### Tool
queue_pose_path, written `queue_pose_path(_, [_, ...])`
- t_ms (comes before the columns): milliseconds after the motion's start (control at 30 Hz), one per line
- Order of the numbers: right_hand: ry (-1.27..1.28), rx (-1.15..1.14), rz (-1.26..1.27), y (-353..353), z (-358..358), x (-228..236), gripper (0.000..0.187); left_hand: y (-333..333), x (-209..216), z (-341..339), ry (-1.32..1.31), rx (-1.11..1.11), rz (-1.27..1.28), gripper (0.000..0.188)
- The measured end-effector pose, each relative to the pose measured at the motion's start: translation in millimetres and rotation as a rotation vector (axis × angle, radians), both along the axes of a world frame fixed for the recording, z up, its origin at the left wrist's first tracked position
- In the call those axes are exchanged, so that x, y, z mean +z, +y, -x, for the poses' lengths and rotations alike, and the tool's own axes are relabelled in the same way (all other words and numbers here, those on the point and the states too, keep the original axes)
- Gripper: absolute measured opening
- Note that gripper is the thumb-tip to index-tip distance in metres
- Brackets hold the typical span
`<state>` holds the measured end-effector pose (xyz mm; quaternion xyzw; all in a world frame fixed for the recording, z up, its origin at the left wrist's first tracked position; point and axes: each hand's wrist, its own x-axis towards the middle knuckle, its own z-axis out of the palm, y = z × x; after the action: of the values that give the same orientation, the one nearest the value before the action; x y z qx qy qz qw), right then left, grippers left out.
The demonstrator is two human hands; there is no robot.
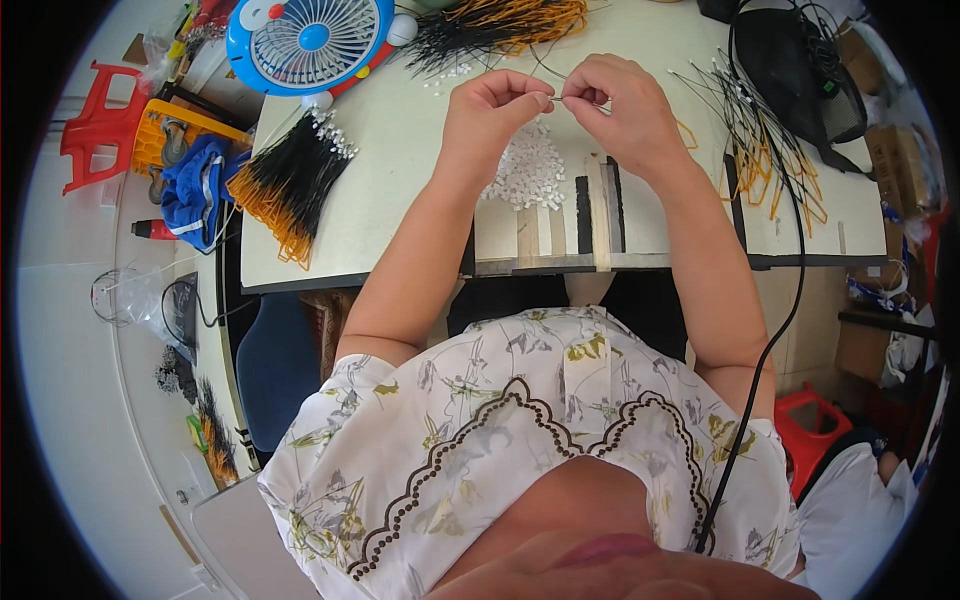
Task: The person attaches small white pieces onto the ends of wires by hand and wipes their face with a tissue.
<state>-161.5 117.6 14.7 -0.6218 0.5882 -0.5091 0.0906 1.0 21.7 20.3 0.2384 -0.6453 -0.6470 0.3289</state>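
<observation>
Above a heap of small white plastic connectors (527, 170), my two hands meet fingertip to fingertip. My left hand (484, 118) is closed in a pinch on something too small to make out. Thumb and forefinger of my right hand (632, 112) pinch a thin wire, whose short end (557, 99) shows between the hands. A yellow wire loop (686, 134) sticks out beside the right wrist; whether it belongs to the held wire I cannot tell.
A bundle of black-and-yellow wires with white ends (300, 185) lies left, another bundle (490, 30) at the back, loose ones (765, 145) right. A blue fan (312, 40) stands back left. A black bag (800, 75) sits back right; a black cable (790, 300) hangs down the right side.
</observation>
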Motion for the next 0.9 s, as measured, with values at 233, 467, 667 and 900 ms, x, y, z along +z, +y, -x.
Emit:
queue_pose_path(233, [0.398,-0.054,0.296,-2.3,-1.5,3.8,0.012,-5.4,-0.4,-1.9,-0.071,-0.013,-0.168,0.015])
queue_pose_path(467, [0.225,-0.023,0.252,-2.0,-3.9,1.2,0.013,-5.3,-1.3,-2.7,-0.030,-0.025,-0.183,0.014])
queue_pose_path(667, [0.289,-0.040,0.271,-1.2,-1.0,2.6,0.012,-2.2,0.0,-0.8,-0.026,-0.029,-0.084,0.014])
queue_pose_path(900, [0.215,-0.022,0.214,0.1,-2.3,1.6,0.010,-0.4,1.0,-0.9,-0.031,-0.004,-0.071,0.014])
